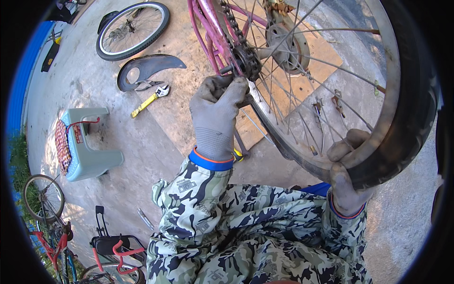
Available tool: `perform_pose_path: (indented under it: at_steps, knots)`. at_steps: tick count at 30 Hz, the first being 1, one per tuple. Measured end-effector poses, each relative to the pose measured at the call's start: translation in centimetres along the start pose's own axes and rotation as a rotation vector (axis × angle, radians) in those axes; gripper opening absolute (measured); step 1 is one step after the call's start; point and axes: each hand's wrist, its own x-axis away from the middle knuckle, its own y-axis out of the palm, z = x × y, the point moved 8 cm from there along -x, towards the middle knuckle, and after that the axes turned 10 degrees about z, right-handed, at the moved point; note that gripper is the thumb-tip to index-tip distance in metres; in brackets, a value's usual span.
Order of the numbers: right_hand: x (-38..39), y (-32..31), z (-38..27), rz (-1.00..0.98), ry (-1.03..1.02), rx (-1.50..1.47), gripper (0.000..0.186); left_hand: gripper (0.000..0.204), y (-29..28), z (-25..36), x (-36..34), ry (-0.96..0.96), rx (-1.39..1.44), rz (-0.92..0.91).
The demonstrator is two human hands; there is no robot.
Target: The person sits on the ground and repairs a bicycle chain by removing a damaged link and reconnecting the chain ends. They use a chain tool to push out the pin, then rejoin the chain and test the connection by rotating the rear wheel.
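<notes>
Both my hands wear grey gloves. My left hand [215,106] is closed at the hub, its thumb and fingers pinched together beside the axle end [227,69] and the dark sprocket [249,61]; what lies between the fingertips is hidden. With its thumb on one side and fingers on the other, my right hand [349,191] grips the rim and tyre of the bicycle wheel [416,125] at its lower part. The wheel is tilted in front of me, next to a pink bicycle frame [203,28]. A chain [231,19] runs onto the sprocket.
Cardboard [177,120] lies under the bicycle. Left of it are an adjustable wrench [150,101], pliers [147,85], a dark mudguard [153,66] and a loose wheel [134,31]. A light-blue stool [90,146] stands farther left. Metal tools [318,113] lie beyond the spokes.
</notes>
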Motion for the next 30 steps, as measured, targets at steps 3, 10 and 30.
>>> perform_pose_path:
  at_steps: [3, 10, 30]
  knots:
    - [0.0, -0.1, 0.1, 0.016, 0.022, -0.002, 0.068, 0.023, -0.1, -0.2, -0.1, -0.025, 0.013, 0.014]
    - [0.2, -0.2, 0.2, 0.006, 0.01, 0.019, 0.067, 0.022, -0.2, 0.1, 0.1, -0.018, -0.008, 0.022]
    - [0.1, 0.0, 1.0, -0.069, 0.057, -0.107, 0.079, 0.028, 0.0, 1.1, 0.3, 0.124, -0.144, 0.027]
